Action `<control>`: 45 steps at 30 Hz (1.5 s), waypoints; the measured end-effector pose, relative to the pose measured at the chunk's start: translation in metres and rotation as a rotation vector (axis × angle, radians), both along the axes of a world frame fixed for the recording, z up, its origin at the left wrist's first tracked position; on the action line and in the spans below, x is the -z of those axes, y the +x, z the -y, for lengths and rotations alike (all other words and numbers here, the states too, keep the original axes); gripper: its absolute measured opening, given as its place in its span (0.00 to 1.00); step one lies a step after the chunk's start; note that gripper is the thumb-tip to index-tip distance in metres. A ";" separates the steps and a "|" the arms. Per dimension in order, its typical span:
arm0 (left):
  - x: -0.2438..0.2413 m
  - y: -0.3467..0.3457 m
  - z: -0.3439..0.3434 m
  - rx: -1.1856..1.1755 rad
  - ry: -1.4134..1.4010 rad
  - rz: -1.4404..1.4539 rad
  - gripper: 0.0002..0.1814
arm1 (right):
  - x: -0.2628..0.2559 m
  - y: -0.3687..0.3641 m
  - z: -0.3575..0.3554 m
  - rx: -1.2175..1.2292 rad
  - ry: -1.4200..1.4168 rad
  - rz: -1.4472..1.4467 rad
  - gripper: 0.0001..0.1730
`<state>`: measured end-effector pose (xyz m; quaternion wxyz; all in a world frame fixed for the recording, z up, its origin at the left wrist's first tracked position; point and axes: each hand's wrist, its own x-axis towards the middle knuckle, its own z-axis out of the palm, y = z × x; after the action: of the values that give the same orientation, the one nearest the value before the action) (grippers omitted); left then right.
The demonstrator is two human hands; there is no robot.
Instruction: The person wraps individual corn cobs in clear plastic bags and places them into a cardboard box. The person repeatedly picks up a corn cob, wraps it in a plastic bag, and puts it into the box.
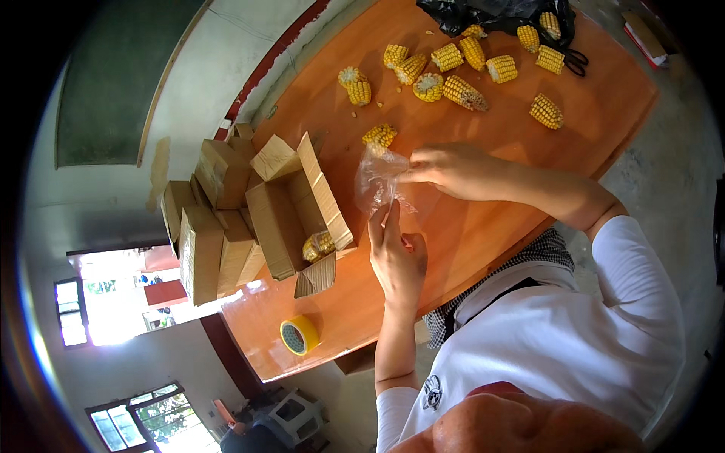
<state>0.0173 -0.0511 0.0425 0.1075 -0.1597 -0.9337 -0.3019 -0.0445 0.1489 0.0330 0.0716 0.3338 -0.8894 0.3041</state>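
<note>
A clear plastic bag (376,175) is stretched between my two hands above the wooden table. My left hand (399,255) pinches its near edge between the fingers. From the other side, my right hand (453,170) grips the bag with thumb and forefinger. Just beyond the bag lies a short piece of corn cob (380,135); its lower end meets the film, and I cannot tell whether it is inside. To the left stands an open cardboard box (277,226) with its flaps up. One corn piece in clear wrapping (318,247) rests in it.
Several cut corn cobs (447,57) lie across the far part of the table (453,238). A black plastic bag (498,14) sits there, with black scissor handles (576,61) beside it. Cardboard boxes (201,249) are stacked left. A yellow tape roll (299,335) lies near the left edge.
</note>
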 end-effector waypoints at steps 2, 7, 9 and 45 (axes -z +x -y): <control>-0.006 -0.005 -0.003 0.023 -0.088 0.009 0.27 | 0.002 0.001 0.001 0.005 -0.014 -0.055 0.25; -0.006 -0.017 -0.001 0.094 -0.185 -0.021 0.27 | 0.002 -0.001 0.000 0.007 -0.027 0.059 0.25; -0.010 -0.023 -0.002 0.075 -0.211 0.007 0.27 | 0.002 -0.002 -0.001 0.013 -0.031 0.060 0.25; 0.027 -0.037 0.010 0.049 0.280 0.017 0.22 | -0.004 -0.016 -0.016 -0.060 -0.046 0.228 0.16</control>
<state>-0.0202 -0.0615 0.0160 0.1132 -0.1633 -0.8792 -0.4330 -0.0609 0.1648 0.0369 -0.0314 0.3218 -0.8742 0.3623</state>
